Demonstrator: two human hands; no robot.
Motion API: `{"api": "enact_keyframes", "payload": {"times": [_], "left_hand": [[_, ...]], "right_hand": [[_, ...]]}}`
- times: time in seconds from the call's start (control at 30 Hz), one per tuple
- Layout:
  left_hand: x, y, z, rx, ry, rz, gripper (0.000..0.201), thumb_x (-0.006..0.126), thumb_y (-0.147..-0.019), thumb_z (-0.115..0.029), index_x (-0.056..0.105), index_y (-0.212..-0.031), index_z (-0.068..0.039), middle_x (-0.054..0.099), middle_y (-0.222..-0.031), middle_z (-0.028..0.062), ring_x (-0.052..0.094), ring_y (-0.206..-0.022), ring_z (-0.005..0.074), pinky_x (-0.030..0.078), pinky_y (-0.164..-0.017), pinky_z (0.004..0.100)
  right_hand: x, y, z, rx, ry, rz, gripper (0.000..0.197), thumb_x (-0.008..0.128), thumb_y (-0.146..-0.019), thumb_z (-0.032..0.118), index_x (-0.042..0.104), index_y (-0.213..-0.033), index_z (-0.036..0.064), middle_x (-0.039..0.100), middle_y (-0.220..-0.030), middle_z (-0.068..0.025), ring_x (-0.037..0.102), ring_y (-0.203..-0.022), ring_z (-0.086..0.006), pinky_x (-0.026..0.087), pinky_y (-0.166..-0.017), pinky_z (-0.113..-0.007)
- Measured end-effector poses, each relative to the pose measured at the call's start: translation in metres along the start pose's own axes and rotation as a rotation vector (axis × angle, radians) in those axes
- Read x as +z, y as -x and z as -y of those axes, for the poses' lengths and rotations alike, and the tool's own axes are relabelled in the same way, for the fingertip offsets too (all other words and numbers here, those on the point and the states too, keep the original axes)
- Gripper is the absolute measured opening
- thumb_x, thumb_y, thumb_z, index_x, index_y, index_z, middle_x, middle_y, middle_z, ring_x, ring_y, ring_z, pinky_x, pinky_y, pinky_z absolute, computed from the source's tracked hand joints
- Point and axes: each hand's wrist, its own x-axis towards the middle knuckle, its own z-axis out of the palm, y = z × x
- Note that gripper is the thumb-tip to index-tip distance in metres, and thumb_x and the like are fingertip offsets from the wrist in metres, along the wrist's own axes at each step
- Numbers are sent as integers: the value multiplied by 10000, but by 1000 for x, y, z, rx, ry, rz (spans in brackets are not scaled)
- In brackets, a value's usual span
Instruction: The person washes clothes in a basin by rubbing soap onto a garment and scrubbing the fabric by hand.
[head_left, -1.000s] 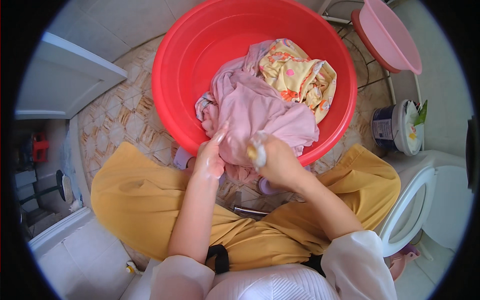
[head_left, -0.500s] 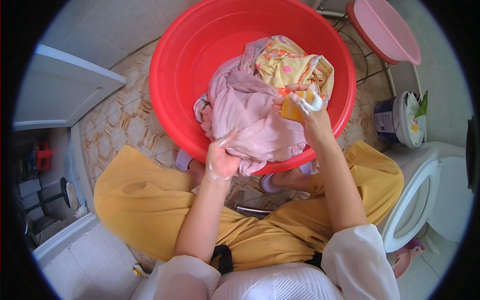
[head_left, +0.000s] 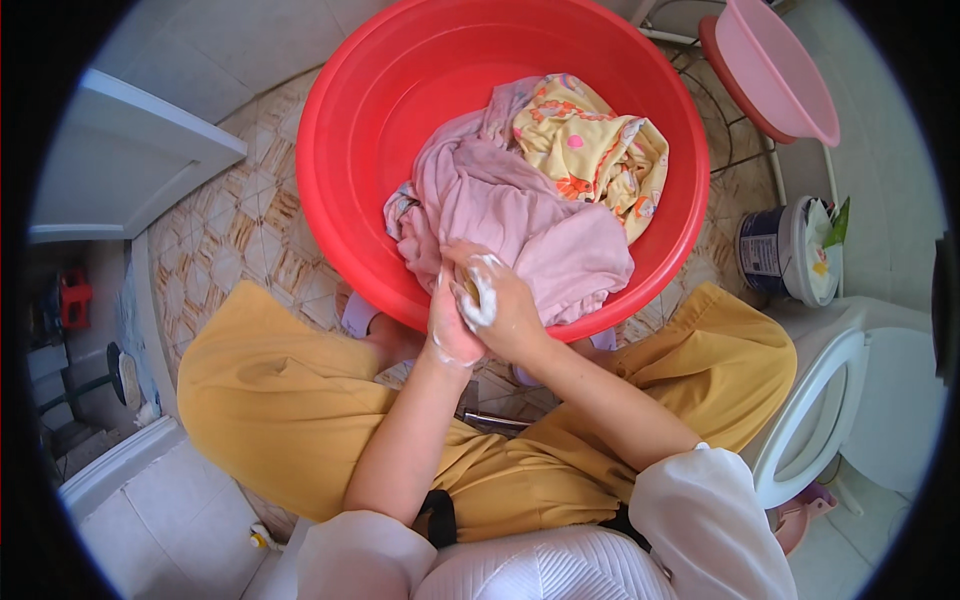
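Observation:
A lavender-pink cloth lies bunched in a large red basin, beside a yellow floral cloth. My right hand, with white foam on its back and thumb, is closed on a yellow bar of soap. Only a sliver of the bar shows between thumb and fingers. Against it presses my left hand, foam at its wrist and its fingers mostly hidden by the right hand. Both meet over the basin's near rim, at the pink cloth's near edge.
On the right are a white toilet, a white-and-blue bucket and a pink basin on a rack. A white door stands at the left. My knees, in mustard trousers, flank the red basin.
My right hand has brought the soap left and nearer, from above the cloths to my left hand. My left hand has shifted slightly right, and the cloth's near edge has dropped back into the basin.

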Motion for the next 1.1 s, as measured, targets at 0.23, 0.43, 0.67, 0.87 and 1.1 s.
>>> {"api": "enact_keyframes", "payload": {"times": [0.23,0.43,0.67,0.87,1.1], "left_hand": [[26,-5,23,-102,-253,-333,410,375,-915,-358,444,-1231,-107,493,-1229,34,455,-1147,191,359,-975,358],[20,-2,32,28,-346,-348,420,398,-907,-353,436,-1232,-89,491,-1226,52,473,-1129,189,379,-963,353],[8,-3,17,-13,-260,-287,416,366,-924,-346,442,-1230,-76,489,-1234,78,472,-1122,224,361,-971,379],[19,2,11,-16,-231,-339,414,338,-932,-321,453,-1227,-55,507,-1219,88,465,-1136,216,319,-1002,394],[9,5,7,-41,-129,-308,381,347,-925,-250,451,-1227,-42,514,-1205,104,476,-1126,218,321,-1002,382]], "right_hand": [[-17,1,6,-3,44,130,193,518,-746,147,542,-918,63,546,-992,-178,523,-934,-351,421,-778,-428],[-6,-4,-12,-17,337,95,196,511,-737,134,539,-912,49,549,-948,-159,520,-859,-355,413,-764,-438],[-3,0,6,-76,339,130,207,564,-727,155,560,-907,54,567,-960,-157,524,-928,-344,412,-789,-425],[7,21,15,-285,137,119,206,526,-766,186,563,-923,58,578,-944,-150,546,-883,-347,424,-759,-437],[-9,10,16,32,248,149,203,533,-747,205,583,-912,98,566,-1048,-131,472,-1114,-327,328,-963,-464]]}}
